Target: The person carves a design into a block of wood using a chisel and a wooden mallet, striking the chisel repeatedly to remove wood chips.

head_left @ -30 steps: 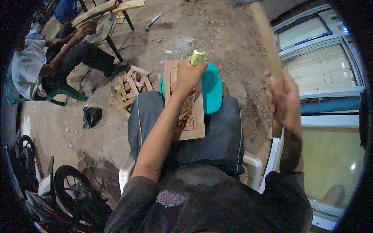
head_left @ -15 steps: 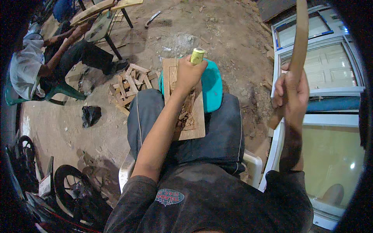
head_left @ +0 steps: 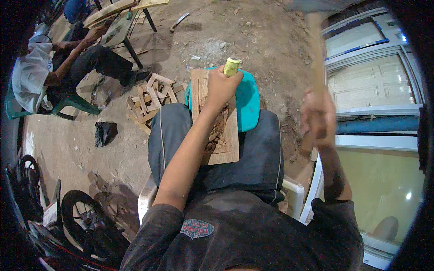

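A wooden board rests over my lap, its middle carved into a recess with wood chips lying in it. My left hand is closed around a chisel with a yellow handle, held upright over the board's far half; its blade is hidden behind the hand. My right hand grips the wooden handle of a hammer, raised off to the right of the board. Hand and hammer are smeared by motion, and the grey head blurs at the top edge.
Beneath the board's far end shows a turquoise plastic seat. Wood offcuts are piled on the dirt floor to the left. Another person sits at far left by a table. Framed glass panels stand at right, motorcycles lower left.
My right hand has swung the hammer leftward, toward the board, and its head now shows as a blur at the top. The left hand and chisel have barely moved.
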A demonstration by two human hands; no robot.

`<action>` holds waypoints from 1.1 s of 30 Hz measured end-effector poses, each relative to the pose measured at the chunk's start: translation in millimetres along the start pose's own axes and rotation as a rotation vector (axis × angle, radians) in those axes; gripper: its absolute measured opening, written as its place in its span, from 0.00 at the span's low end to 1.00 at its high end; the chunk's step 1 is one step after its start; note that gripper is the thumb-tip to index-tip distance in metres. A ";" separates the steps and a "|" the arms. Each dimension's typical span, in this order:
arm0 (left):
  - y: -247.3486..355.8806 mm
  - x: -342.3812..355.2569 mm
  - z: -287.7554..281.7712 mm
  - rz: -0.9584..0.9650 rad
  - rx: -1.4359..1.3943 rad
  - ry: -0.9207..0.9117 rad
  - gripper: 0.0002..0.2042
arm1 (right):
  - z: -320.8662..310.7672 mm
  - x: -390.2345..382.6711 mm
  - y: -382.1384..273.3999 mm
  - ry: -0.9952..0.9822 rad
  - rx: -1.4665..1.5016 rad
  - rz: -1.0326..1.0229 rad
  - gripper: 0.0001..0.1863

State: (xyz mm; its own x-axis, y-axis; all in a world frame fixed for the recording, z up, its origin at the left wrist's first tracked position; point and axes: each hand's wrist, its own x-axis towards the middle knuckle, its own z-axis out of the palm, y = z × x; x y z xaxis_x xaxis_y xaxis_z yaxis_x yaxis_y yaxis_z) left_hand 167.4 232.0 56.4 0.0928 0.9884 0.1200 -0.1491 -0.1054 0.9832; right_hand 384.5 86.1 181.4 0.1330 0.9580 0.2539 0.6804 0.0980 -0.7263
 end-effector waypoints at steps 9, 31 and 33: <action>-1.3 -2.4 -7.2 -0.004 0.073 0.011 0.09 | -12.0 23.4 -71.6 -0.030 0.198 0.207 0.20; -10.8 10.0 -18.7 -0.167 0.306 0.118 0.19 | 176.2 -76.8 33.7 0.023 0.029 0.084 0.27; -2.1 6.8 -14.6 -0.270 0.278 0.122 0.19 | 176.6 -77.9 31.4 0.017 -0.028 0.161 0.27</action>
State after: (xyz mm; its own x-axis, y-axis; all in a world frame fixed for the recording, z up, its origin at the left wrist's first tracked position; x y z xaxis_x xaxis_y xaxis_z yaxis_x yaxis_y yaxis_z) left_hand 153.9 240.5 53.1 -0.0277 0.9886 -0.1482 0.1381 0.1506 0.9789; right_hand 268.3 62.1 26.0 0.2545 0.9559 0.1465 0.6687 -0.0646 -0.7407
